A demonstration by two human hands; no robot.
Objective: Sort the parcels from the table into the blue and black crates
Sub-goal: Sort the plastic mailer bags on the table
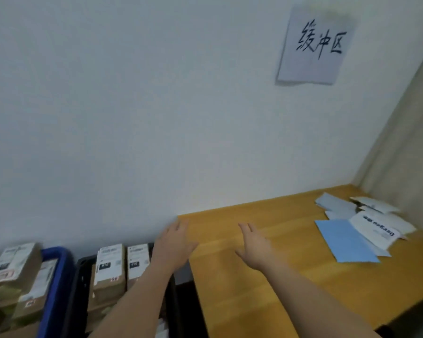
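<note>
I am reaching both arms forward with each grip spread loose and holding nothing: my left hand (pixel 174 242) is hanging over the counter's (pixel 266 284) left edge, and my right hand (pixel 255 247) is hovering above its bare wood. The flat parcels (pixel 362 225) are lying in a loose pile at the counter's far right corner, well apart from my hands. The black crate (pixel 81 286) and the blue crate (pixel 56 276) are sitting left of the counter, both packed with labelled boxes (pixel 109 269).

Two empty hands (pixel 175 242) (pixel 255 248) over wooden table (pixel 266 289), fingers straight.
</note>
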